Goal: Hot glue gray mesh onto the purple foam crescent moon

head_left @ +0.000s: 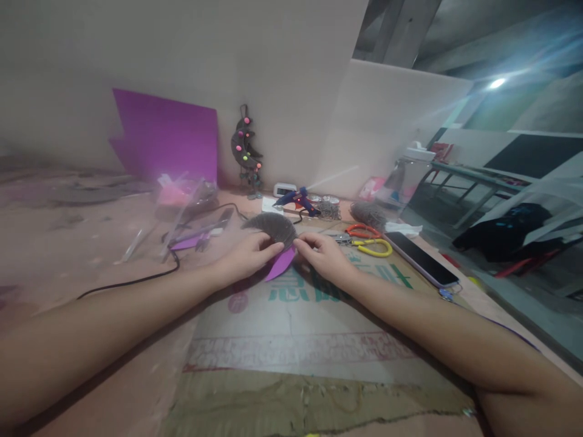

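Observation:
Between my two hands is a dark grey, fuzzy-looking crescent, held just above a cardboard sheet. A pointed purple piece shows under its near edge; how the two are joined is hidden. My left hand is closed, pinching the crescent's near side between thumb and fingers. Also closed, my right hand has thumb and forefinger on the crescent's right edge, where the purple piece meets it. Beyond the crescent lies a blue glue gun.
Orange-handled pliers, yellow-handled pliers and a phone lie to the right. A moon ornament with coloured dots and a purple sheet stand against the wall. A black cord crosses the left side. Printed cardboard covers the table's front.

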`<state>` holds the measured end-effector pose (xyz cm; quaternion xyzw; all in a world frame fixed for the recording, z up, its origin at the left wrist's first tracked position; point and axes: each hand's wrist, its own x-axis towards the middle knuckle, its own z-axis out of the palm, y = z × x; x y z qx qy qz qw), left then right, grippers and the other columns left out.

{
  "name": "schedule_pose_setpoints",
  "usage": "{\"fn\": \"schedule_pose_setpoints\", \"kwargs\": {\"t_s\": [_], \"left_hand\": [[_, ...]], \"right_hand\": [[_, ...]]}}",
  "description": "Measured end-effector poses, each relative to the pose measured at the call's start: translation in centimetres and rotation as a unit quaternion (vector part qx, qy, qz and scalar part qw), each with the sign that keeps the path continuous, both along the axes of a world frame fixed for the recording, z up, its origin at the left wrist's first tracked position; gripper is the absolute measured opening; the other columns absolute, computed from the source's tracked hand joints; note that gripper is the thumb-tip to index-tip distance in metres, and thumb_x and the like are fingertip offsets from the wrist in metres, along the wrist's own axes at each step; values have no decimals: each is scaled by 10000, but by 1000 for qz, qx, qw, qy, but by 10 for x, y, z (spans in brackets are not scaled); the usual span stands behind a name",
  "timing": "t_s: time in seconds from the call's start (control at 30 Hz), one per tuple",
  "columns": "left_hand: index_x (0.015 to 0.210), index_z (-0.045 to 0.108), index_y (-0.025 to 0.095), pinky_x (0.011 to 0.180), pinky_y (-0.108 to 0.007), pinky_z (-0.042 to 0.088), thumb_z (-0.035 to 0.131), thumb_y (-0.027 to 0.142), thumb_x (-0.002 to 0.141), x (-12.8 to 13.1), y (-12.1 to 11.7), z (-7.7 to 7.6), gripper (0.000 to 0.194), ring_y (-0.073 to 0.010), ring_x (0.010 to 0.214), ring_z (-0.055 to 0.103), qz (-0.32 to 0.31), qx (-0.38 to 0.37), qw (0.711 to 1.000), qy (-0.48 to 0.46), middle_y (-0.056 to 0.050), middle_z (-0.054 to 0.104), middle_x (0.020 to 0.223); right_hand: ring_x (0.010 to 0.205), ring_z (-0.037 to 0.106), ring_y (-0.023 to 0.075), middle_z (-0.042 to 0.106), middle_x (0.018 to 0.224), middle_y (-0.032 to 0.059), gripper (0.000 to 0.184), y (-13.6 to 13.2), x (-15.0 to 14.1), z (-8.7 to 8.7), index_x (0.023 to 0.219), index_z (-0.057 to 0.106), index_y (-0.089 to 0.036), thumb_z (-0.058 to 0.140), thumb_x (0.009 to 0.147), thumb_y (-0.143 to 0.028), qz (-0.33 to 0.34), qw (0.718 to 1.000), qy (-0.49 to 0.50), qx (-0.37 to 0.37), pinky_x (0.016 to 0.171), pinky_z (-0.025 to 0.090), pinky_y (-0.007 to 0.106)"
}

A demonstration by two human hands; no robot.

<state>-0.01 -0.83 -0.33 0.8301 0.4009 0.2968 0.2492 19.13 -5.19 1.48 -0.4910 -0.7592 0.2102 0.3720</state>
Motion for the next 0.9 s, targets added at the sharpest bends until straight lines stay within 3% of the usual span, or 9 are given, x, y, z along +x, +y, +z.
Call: {"fn": "schedule_pose_setpoints", "kwargs": {"t_s": [0.5, 0.9], "left_hand": [[655, 523, 173, 435, -215, 332, 487, 521, 829, 2, -2, 2, 391, -118, 516, 506, 0, -87, 995, -56, 15, 545, 583], [630, 546, 174, 493, -239, 328, 457, 477, 845, 1, -3, 6, 382, -132, 531, 477, -35, -52, 998, -16, 11, 538, 571]], "right_hand": [[587, 475, 116, 484, 580, -31, 294, 3, 2, -3, 627, 465, -185, 407, 906, -258, 8, 999, -15, 37, 607, 355, 225], [582, 482, 120, 502, 563, -28, 302, -1, 1, 1, 604, 467, -186, 423, 896, -253, 4, 999, -26, 26, 608, 359, 229]]}}
